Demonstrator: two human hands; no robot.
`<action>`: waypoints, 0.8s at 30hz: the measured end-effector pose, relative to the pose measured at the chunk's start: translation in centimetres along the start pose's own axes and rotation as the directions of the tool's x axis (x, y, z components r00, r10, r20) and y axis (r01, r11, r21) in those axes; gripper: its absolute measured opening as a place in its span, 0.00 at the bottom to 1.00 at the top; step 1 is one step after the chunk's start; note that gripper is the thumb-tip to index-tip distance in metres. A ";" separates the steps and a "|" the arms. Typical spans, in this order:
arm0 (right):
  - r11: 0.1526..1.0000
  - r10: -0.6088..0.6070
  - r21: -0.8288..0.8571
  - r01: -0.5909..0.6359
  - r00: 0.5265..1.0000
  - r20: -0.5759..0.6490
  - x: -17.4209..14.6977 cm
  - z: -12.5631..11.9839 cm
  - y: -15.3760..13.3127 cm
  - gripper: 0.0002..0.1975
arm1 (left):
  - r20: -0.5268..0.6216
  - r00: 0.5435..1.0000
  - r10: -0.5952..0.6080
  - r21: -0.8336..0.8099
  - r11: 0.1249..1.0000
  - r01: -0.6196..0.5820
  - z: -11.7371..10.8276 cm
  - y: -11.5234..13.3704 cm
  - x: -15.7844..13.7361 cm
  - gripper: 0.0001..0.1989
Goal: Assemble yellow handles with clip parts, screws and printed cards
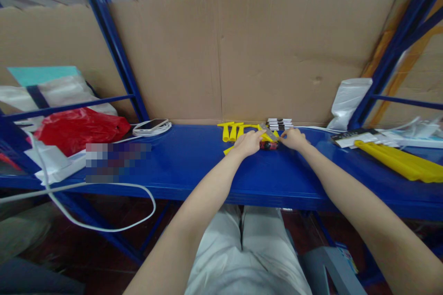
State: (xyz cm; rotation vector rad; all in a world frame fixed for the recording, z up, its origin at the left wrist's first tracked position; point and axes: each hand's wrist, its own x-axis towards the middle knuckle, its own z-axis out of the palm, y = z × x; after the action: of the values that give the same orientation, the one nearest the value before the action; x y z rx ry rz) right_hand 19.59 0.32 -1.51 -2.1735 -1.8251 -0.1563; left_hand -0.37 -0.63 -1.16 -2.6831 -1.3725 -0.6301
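My left hand (248,142) and my right hand (293,138) meet over the blue shelf (194,166), both pinching a small yellow plastic part (267,136) with a thin grey strip across it. A small dark red item (269,145) lies just under the part, between my hands. Behind my hands lie a few more yellow T-shaped parts (232,130) and a small stack of white and black flat pieces (279,124).
A phone with a coiled white cable (152,126) lies at the back left, beside a red plastic bag (80,130). A white cable (104,226) hangs off the front edge. Long yellow pieces (401,161) and a white bag (349,101) sit right. Cardboard (270,55) backs the shelf.
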 end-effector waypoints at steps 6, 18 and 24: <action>0.982 -0.047 -0.180 0.057 0.997 0.060 -0.3 0.2 -0.6 0.17 | 0.009 1.000 0.008 0.015 1.000 -0.008 0.1 0.3 -0.1 0.22; 0.984 0.009 -0.179 -0.001 0.999 0.047 0.0 -0.1 0.2 0.18 | 0.018 1.000 0.022 0.009 1.000 -0.022 -0.1 0.4 -0.2 0.23; 0.989 0.111 0.109 -0.096 0.983 -0.145 0.4 -1.0 0.9 0.12 | 0.021 0.999 0.026 0.003 1.000 -0.026 -0.1 0.5 -0.3 0.23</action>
State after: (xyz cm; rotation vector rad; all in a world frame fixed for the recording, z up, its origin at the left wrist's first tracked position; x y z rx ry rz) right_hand 20.63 0.23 -0.60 -2.1192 -1.5997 -0.1952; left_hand -0.16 -1.19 -1.09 -2.7084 -1.3402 -0.5989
